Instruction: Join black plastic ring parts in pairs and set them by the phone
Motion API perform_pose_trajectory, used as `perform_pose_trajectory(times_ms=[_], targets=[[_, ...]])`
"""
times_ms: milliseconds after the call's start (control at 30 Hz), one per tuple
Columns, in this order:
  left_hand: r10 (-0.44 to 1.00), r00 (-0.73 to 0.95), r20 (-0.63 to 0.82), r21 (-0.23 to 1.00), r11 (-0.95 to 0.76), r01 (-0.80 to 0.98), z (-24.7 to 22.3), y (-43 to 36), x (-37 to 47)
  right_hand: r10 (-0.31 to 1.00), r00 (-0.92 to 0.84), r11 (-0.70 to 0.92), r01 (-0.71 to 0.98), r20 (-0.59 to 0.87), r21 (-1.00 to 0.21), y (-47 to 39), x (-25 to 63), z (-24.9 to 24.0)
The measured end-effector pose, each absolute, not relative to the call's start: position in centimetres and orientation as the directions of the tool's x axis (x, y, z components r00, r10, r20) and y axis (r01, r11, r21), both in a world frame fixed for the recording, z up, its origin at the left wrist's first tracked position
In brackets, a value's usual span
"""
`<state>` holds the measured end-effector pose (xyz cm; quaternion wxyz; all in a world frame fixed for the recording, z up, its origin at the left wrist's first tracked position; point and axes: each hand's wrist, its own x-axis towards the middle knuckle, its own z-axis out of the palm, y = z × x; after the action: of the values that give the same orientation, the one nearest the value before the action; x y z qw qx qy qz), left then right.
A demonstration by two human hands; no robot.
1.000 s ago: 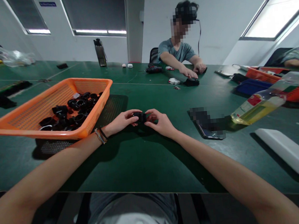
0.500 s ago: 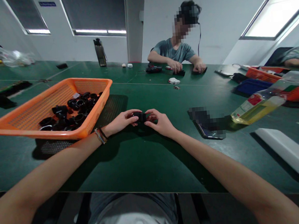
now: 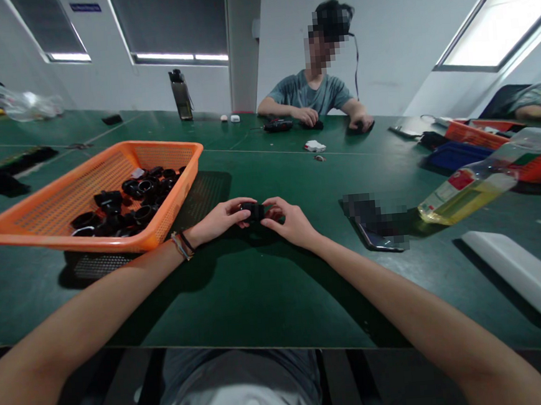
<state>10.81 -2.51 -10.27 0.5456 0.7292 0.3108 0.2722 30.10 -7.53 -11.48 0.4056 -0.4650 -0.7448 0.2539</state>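
A small black plastic part (image 3: 253,212) is held between my two hands, just above the green table (image 3: 254,297). My left hand (image 3: 222,220) is closed on its left side, thumb in front and fingers behind. At its right end, my right hand (image 3: 291,221) pinches it between thumb and curled fingers. The part's exact kind is too small and dark to make out. To the left stands an orange plastic basket (image 3: 167,204) with several black ring-shaped parts (image 3: 145,188) inside; my left forearm passes along its near corner.
Right of my hands lie a phone (image 3: 378,234), a tilted bottle of yellow liquid (image 3: 466,193) and a white slab-like object (image 3: 519,273). Across the table sits a co-worker (image 3: 315,93) with a power screwdriver (image 3: 277,125) nearby. A dark bottle (image 3: 181,96) stands at the back.
My hands and the black part have hardly moved. The co-worker across the table has shifted slightly to the left, head and hands included.
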Motion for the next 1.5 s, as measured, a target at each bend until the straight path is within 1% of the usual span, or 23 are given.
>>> perform_pose_trajectory(times_ms=[733,1500], targets=[[0.76,0.648,0.047,0.97,-0.191,0.153,-10.16,-2.57,10.84,0.911,-0.232,0.412,0.522,0.341,-0.747,-7.51,30.02,-11.42],[0.751,0.658,0.059,0.959,-0.225,0.172,-10.33,-2.46,10.82,0.915,-0.229,0.404,0.549,0.333,-0.732,-7.44,29.99,-11.53]])
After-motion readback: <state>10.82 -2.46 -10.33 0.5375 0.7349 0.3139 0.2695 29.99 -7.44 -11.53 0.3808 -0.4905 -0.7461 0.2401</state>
